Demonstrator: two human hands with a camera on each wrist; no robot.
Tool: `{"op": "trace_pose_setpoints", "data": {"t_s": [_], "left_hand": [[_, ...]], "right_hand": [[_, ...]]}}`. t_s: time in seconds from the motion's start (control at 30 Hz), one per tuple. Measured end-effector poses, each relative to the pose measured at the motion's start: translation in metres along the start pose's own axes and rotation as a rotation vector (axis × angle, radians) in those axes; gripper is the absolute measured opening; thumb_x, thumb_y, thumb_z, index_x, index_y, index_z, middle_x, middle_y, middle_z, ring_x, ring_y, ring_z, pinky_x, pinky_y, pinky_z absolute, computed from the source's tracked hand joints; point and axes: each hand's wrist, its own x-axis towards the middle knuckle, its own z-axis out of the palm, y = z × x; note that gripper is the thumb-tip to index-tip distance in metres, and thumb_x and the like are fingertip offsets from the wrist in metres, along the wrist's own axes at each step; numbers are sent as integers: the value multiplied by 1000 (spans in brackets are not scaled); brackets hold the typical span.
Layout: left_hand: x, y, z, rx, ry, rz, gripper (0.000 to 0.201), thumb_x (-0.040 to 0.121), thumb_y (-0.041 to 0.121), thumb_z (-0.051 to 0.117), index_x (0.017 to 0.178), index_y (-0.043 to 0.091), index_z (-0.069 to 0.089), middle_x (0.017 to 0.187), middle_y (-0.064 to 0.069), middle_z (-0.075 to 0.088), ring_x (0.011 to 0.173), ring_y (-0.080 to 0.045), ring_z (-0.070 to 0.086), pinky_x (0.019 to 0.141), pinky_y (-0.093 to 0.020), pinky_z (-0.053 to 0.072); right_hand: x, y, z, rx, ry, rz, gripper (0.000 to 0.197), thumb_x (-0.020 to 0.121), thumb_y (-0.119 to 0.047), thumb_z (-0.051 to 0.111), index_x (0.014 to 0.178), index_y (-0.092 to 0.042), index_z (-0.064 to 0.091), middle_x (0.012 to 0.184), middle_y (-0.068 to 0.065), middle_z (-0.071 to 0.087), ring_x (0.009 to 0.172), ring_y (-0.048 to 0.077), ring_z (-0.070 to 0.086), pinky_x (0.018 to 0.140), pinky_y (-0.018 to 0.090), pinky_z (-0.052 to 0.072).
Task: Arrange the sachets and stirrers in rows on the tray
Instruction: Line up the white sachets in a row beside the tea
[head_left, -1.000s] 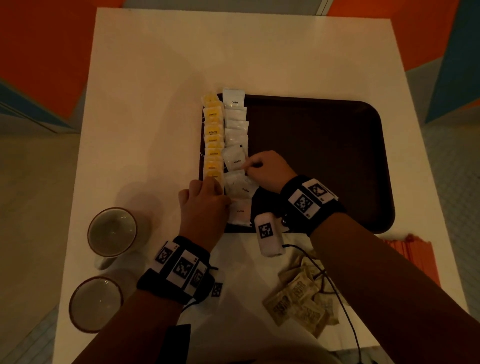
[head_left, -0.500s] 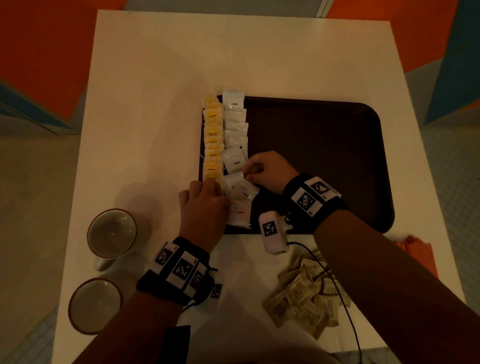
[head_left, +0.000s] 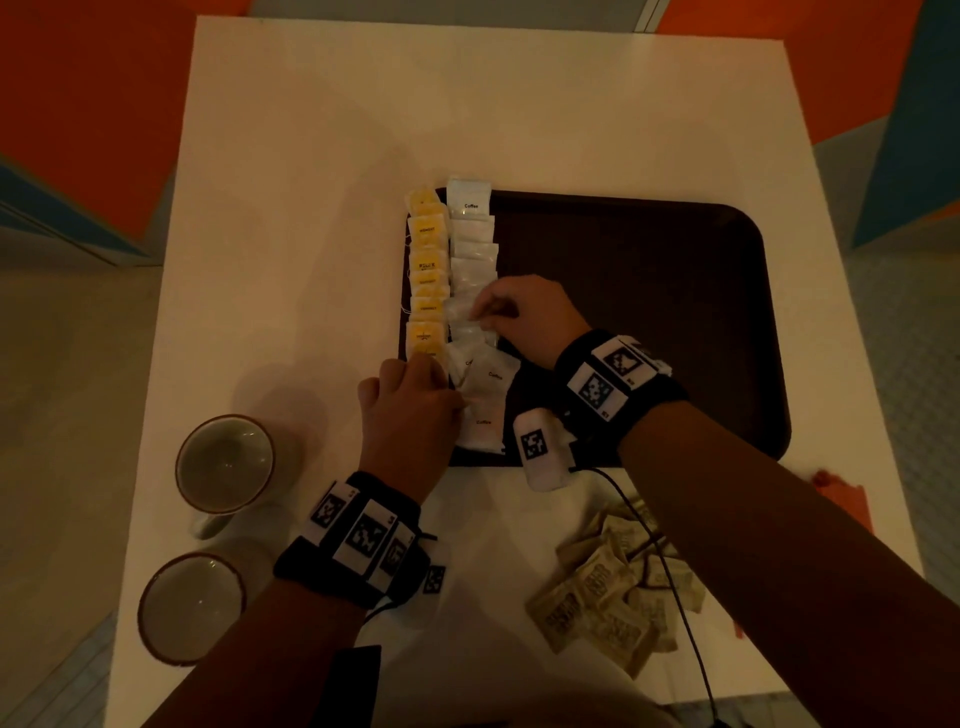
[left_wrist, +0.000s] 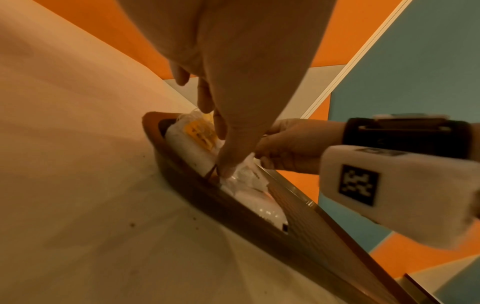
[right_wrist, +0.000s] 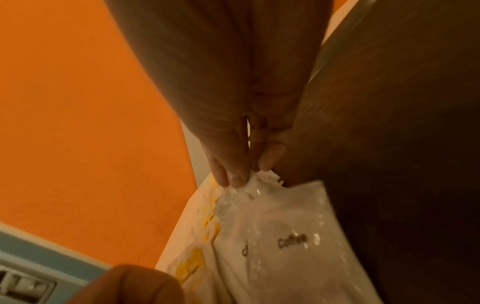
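A dark brown tray (head_left: 649, 291) lies on the white table. Along its left edge runs a row of yellow sachets (head_left: 427, 270), and beside it a row of white coffee sachets (head_left: 471, 244). My right hand (head_left: 478, 318) pinches the edge of a white sachet (head_left: 460, 312) midway down that row; the right wrist view shows the thumb and finger closed on its crinkled rim (right_wrist: 259, 185). At the tray's near left corner my left hand (head_left: 441, 384) rests, its thumb (left_wrist: 228, 168) pressing a loose white sachet (head_left: 488, 379) and its fingers touching the nearest yellow ones.
Two empty cups (head_left: 224, 462) (head_left: 191, 608) stand at the table's near left. A heap of brown sachets (head_left: 608, 603) lies near the front edge, under my right forearm. Orange stirrers (head_left: 841, 499) lie at the right edge. The tray's right part (head_left: 675, 364) is bare.
My right hand has slid a little farther along the white row with the sachet it pinches, and the tilted sachet now lies straighter. The left hand has stayed put.
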Motion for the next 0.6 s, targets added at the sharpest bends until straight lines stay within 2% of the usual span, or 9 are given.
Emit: {"op": "trace_pose_setpoints", "data": {"t_s": [0.1, 0.17, 0.23, 0.3, 0.37, 0.43, 0.6], "left_hand": [[-1, 2, 0, -13, 7, -13, 11, 68, 28, 76, 69, 18, 70, 87, -4, 57, 80, -33, 50, 69, -42, 38], [-1, 2, 0, -9, 13, -14, 12, 68, 28, 75, 69, 17, 70, 87, -4, 57, 80, -32, 50, 68, -41, 37], [-1, 1, 0, -8, 16, -15, 12, 69, 29, 74, 70, 17, 70, 88, -3, 56, 80, -32, 49, 68, -40, 36], [-1, 1, 0, -7, 16, -20, 13, 69, 29, 74, 71, 17, 70, 88, -4, 56, 80, -32, 48, 68, -40, 36], [-1, 1, 1, -5, 11, -25, 12, 68, 28, 75, 70, 18, 70, 87, -3, 55, 80, -32, 48, 68, -40, 36], [-2, 1, 3, 10, -1, -21, 11, 65, 29, 77, 68, 20, 70, 87, -3, 55, 81, -32, 48, 68, -40, 37], [-2, 3, 4, 39, -8, -10, 16, 60, 34, 81, 63, 22, 70, 85, -1, 55, 80, -30, 48, 68, -40, 39]], "right_hand": [[6, -3, 2, -41, 10, -15, 14, 84, -3, 60, 96, -6, 68, 102, 7, 65, 89, 10, 56, 66, -7, 36], [7, -2, 1, -76, 22, -24, 15, 85, -2, 58, 97, -5, 67, 104, 9, 64, 92, 13, 56, 68, -5, 36], [5, -2, 0, -124, 54, -21, 13, 86, -6, 59, 95, -7, 67, 103, 9, 60, 92, 16, 57, 71, 5, 38], [0, -3, 0, -172, 52, 35, 11, 85, -17, 63, 90, -8, 66, 98, 8, 57, 91, 18, 56, 73, 16, 39], [-6, -3, 1, -217, -22, 147, 28, 80, -32, 68, 86, -5, 65, 92, 6, 60, 88, 18, 58, 74, 26, 46], [-12, -3, 4, -245, -94, 230, 40, 75, -39, 72, 88, -2, 66, 93, 10, 66, 87, 21, 62, 78, 34, 53], [-25, 3, 11, -233, -134, 297, 28, 76, -26, 74, 95, -9, 63, 105, 6, 60, 97, 21, 57, 81, 31, 49]]}}
